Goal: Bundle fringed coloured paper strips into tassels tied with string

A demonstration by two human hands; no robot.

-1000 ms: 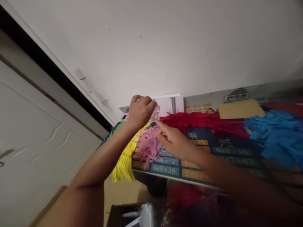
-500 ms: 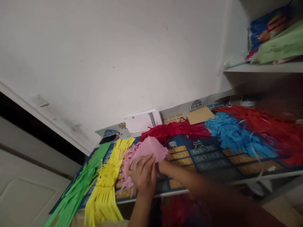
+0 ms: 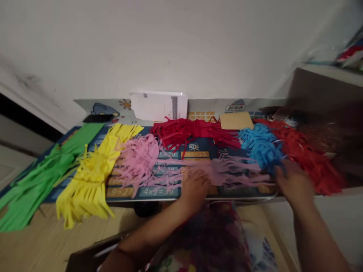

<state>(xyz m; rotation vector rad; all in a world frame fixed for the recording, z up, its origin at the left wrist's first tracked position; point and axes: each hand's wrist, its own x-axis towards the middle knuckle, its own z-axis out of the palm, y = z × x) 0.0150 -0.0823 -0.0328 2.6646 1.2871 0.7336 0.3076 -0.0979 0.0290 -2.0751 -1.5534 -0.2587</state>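
A pink fringed sheet [image 3: 217,172] lies spread across the table, its strips pointing left and right. My left hand [image 3: 195,185] rests on its middle band near the table's front edge, palm down, fingers lying on it. Blurred by motion, my right hand [image 3: 295,183] is at the sheet's right end, by the lower tip of a blue fringe bundle [image 3: 261,145]; its fingers cannot be made out. A thin white string [image 3: 276,194] runs close to it. Left of the sheet sits a gathered pink fringe bundle [image 3: 138,158].
Yellow [image 3: 93,162] and green fringe bundles [image 3: 51,170] hang over the left front edge. Behind lies a dark red fringe bundle [image 3: 195,130]; at right, a red one [image 3: 303,155]. White box [image 3: 159,107], yellow card [image 3: 236,121] and black phone-like object [image 3: 98,118] line the wall.
The pink sheet, folded under both hands before, is now laid out flat to the right of the pink bundle. My right hand has moved right, away from my left. The view has levelled.
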